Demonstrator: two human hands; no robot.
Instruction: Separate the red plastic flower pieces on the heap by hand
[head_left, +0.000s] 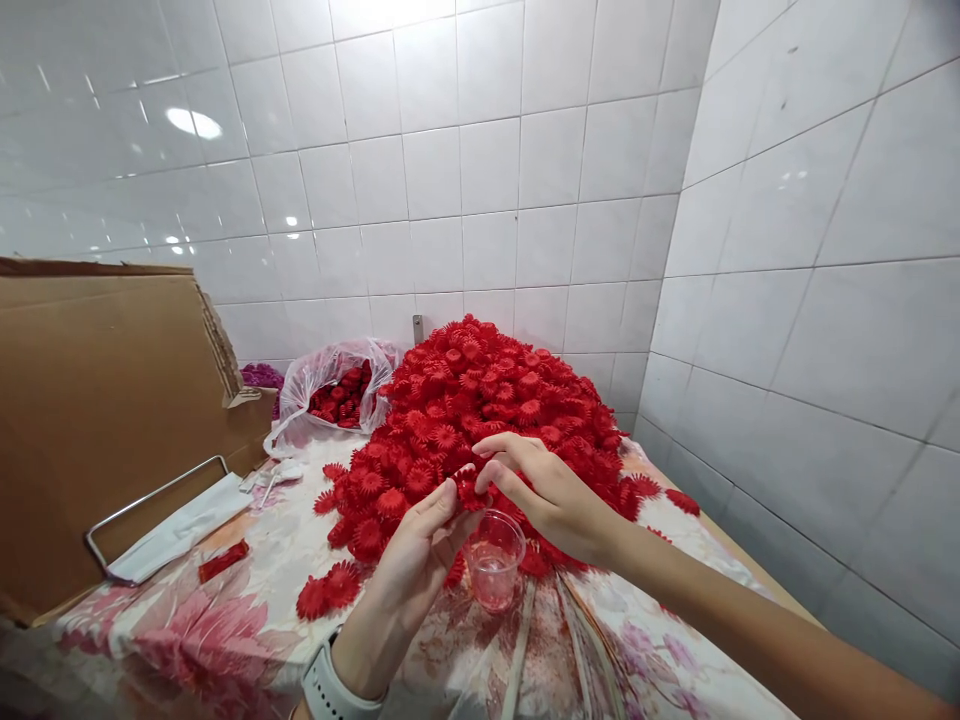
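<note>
Centre of the frame: one dark red flower piece (469,490), held up in front of a large heap of red flower pieces (487,385). Left hand (412,560): closed at the fingertips, pinching the piece from the left side. Right hand (559,495): curved over the piece, thumb and forefinger bent to its right edge; gripping or merely touching, impossible to tell. Just below the hands: one clear plastic cup (495,575), upright on the flowered cloth (300,660).

Progress, as judged: one piece in hand and being worked; a great many on the cloth, plus dark red ones in a plastic bag (298,405), left of the heap. Finished or unfinished among these: not distinguishable. Lower left of the frame: two loose pieces (328,591), one small red packet (223,562). Far left: one cardboard box (97,400)
</note>
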